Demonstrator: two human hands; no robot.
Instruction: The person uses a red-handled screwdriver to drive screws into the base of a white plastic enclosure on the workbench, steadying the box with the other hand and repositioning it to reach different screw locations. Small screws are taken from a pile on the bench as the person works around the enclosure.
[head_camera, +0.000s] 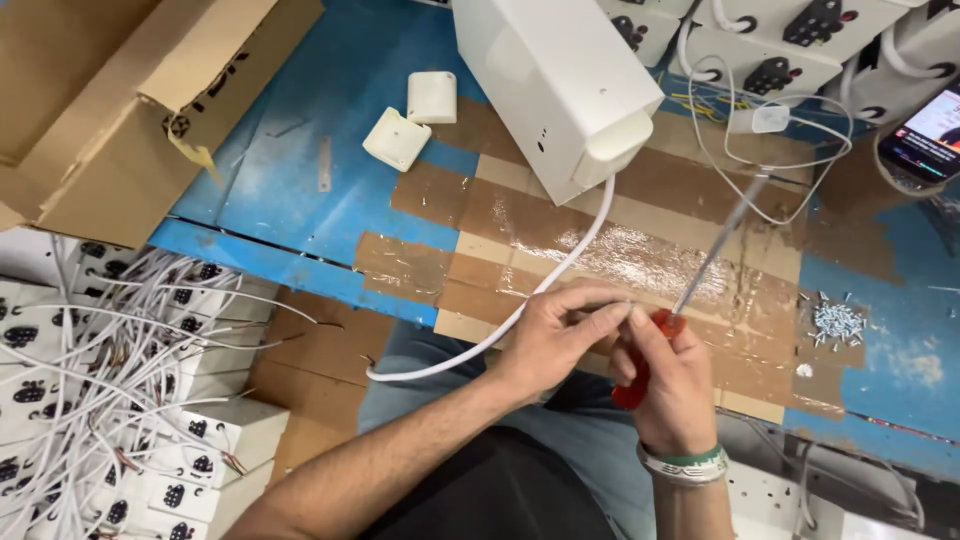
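Both hands meet over the bench (300, 170) edge: the left hand (550, 335) pinches something too small to make out, while the right hand (672, 385) grips a red-handled screwdriver (700, 275), its shaft slanting up towards the white box (555, 75). A white cable (560, 270) runs from that box under the left hand. Loose screws (838, 320) lie just right.

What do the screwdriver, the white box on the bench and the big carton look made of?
Screwdriver: shiny metal shaft, translucent red handle, likely plastic, in the right hand. White box: smooth matte casing, probably moulded plastic. Carton: brown corrugated cardboard, torn edge showing.
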